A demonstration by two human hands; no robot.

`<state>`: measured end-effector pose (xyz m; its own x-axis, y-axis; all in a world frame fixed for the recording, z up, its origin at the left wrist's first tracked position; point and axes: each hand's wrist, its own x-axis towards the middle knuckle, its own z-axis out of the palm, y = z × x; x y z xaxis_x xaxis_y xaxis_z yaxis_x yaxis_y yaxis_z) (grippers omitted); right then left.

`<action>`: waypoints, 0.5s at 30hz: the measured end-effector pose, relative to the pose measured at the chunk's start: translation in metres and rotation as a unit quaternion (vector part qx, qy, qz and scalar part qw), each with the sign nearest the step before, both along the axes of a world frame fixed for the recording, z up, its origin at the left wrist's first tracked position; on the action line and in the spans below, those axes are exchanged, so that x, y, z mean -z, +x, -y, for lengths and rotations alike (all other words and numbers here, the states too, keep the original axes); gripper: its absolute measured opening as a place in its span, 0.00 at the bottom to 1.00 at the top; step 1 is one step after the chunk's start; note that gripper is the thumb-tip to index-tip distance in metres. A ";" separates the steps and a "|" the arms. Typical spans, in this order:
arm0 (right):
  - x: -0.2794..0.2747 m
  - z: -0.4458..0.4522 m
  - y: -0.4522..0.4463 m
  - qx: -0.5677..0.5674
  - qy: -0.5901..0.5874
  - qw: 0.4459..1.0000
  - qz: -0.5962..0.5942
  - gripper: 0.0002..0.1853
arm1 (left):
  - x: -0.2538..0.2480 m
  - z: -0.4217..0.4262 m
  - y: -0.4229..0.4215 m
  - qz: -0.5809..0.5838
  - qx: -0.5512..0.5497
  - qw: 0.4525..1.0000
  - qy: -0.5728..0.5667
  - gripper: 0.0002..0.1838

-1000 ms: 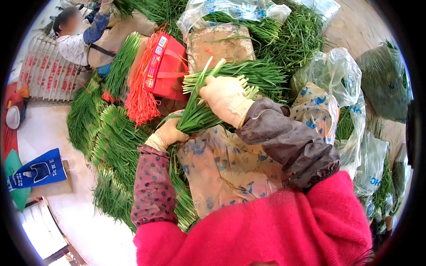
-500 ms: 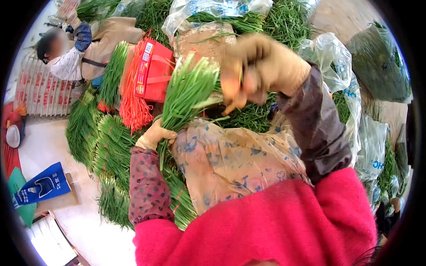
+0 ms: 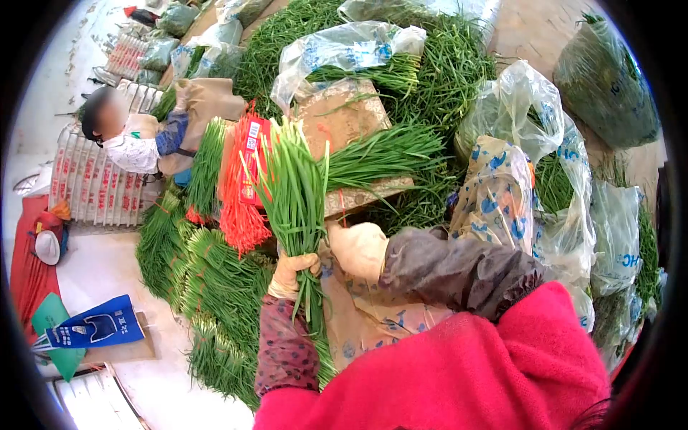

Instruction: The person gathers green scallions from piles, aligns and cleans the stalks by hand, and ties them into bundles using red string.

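Note:
My left hand (image 3: pixel 294 274), gloved, is wrapped round the lower part of a bunch of green stalks (image 3: pixel 292 193), whose pale ends point up. Just right of the bunch is my right hand (image 3: pixel 358 249), also gloved; its fingers are partly hidden behind the stalks, so their grip cannot be made out. Another bundle of green stalks (image 3: pixel 387 156) lies across a worn cardboard box (image 3: pixel 351 107). Red ties (image 3: pixel 242 215) hang beside a red box (image 3: pixel 256 136), partly behind the held bunch.
Tied green bundles (image 3: pixel 222 279) are piled at the left. Loose greens (image 3: pixel 451 79) lie behind the cardboard box. Clear plastic bags (image 3: pixel 523 107) stand at the right. Another person (image 3: pixel 132 147) works at the upper left. A blue bag (image 3: pixel 100 326) lies at the lower left.
My right hand has come down from above the cardboard box to beside the held bunch. The bunch now stands more upright in my left hand. The view has shifted.

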<state>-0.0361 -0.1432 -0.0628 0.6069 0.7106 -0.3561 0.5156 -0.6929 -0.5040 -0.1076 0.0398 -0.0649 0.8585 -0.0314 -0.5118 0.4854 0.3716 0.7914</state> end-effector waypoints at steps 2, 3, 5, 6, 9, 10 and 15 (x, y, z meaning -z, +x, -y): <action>0.029 -0.008 -0.001 -0.107 -0.069 0.991 -0.042 0.19 | 0.012 -0.004 -0.010 0.008 0.014 0.999 -0.029 0.16; 0.033 -0.010 0.002 -0.144 -0.091 0.984 -0.057 0.19 | 0.018 -0.005 -0.016 0.007 0.011 1.000 -0.028 0.16; -0.018 0.003 0.021 -0.254 -0.136 0.952 -0.104 0.22 | 0.025 0.003 -0.026 -0.035 -0.025 0.992 -0.120 0.20; -0.015 0.003 0.016 -0.252 -0.135 0.953 -0.104 0.22 | 0.006 0.028 -0.023 -0.004 -0.042 0.992 -0.119 0.23; 0.006 0.007 -0.002 -0.126 0.010 0.992 -0.030 0.14 | 0.010 0.047 -0.021 0.051 -0.021 0.985 -0.166 0.27; 0.008 0.011 0.000 -0.124 0.011 0.992 -0.029 0.14 | 0.016 0.048 -0.025 0.068 -0.032 0.979 -0.188 0.28; 0.041 0.032 0.009 -0.064 0.108 0.973 -0.192 0.15 | 0.040 0.038 -0.033 0.143 0.042 0.940 -0.307 0.25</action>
<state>-0.0276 -0.1756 -0.1042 0.3610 0.8547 -0.3732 0.3354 -0.4923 -0.8032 -0.1404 0.0017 -0.1054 0.9400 -0.3184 -0.1229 0.3323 0.7716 0.5425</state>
